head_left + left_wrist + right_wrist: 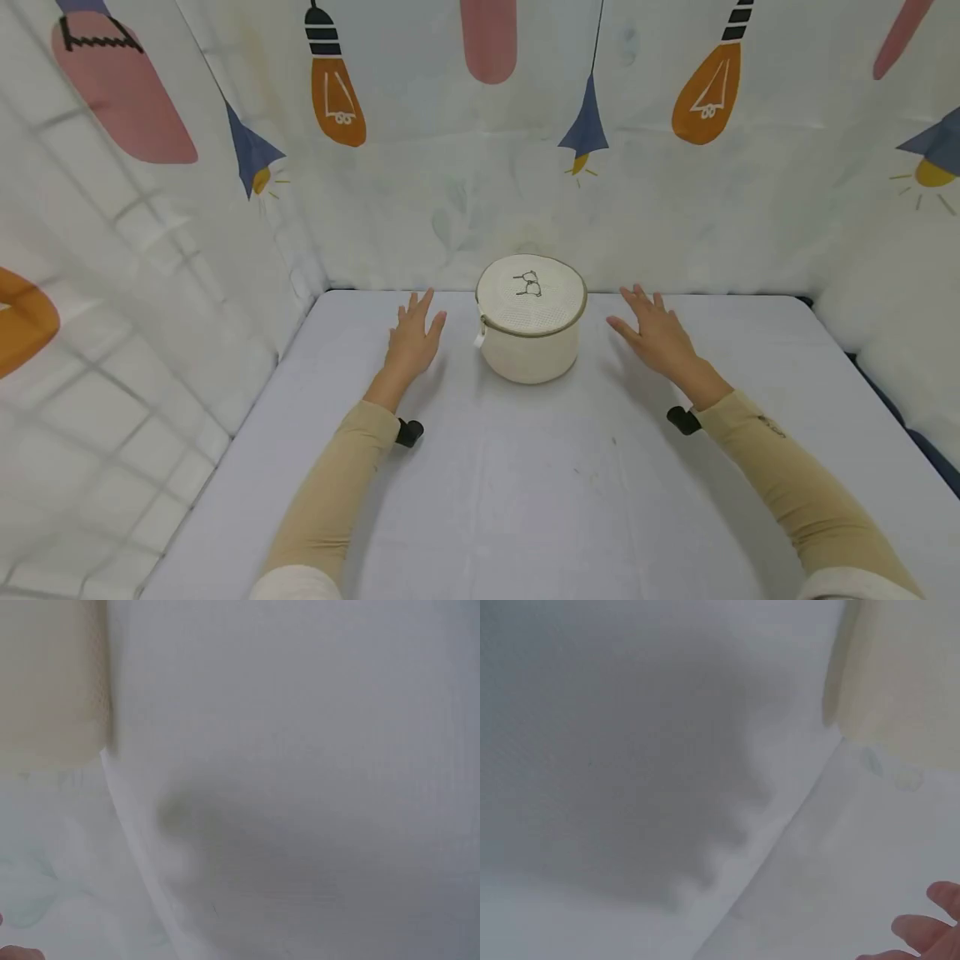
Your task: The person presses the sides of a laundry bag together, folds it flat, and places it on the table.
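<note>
A cream round bag with a zip lid (531, 354) stands upright near the far edge of the table, a small dark line drawing on its mesh top. My left hand (413, 337) hovers to the left of it, fingers spread and apart from it. On the other side my right hand (657, 333) is held over the table with its fingers spread, also not touching the bag. The left wrist view catches the bag's side (49, 682) at upper left. In the right wrist view the bag (904, 682) fills the upper right, with fingertips (921, 932) at lower right.
A white-covered table (525, 500) lies under both arms. Behind it hangs a white curtain (450, 192) printed with lamps and bulbs, and another curtain side (135, 333) rises along the left. Black wrist cameras (408, 432) sit under both forearms.
</note>
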### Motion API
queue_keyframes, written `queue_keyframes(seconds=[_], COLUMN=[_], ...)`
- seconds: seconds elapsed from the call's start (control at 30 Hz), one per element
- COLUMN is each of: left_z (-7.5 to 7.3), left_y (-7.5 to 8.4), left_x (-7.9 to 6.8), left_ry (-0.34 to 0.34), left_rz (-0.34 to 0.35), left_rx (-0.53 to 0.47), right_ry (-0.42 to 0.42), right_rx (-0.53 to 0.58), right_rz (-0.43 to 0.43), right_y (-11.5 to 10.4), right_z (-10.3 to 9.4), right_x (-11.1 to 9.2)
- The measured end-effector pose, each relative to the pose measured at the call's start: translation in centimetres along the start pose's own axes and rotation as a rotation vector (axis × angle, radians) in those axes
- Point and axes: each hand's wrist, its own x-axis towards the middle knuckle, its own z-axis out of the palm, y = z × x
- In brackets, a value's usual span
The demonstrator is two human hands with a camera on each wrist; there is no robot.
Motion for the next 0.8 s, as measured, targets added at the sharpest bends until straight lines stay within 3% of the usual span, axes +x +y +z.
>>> queue_keyframes(seconds=[0.37,0.6,0.8], left_z=[0.1,-0.2,-0.2], left_y=[1.2,1.8,2.2], left_x=[-0.2,-0.6,-0.7], left_ry=[0.031,0.067,0.064], left_rz=[0.031,0.019,0.057], left_rx=[-0.146,-0.242,-0.327], right_ry=[0.029,0.081,0.118], right_rx=[0.111,0.188,0.247], right_rz=[0.005,-0.034,-0.055], right_y=[-1.0,-1.5,-2.1], right_z=[-0.6,-0.6,-0.8], right_x=[-0.4,-0.7,-0.9])
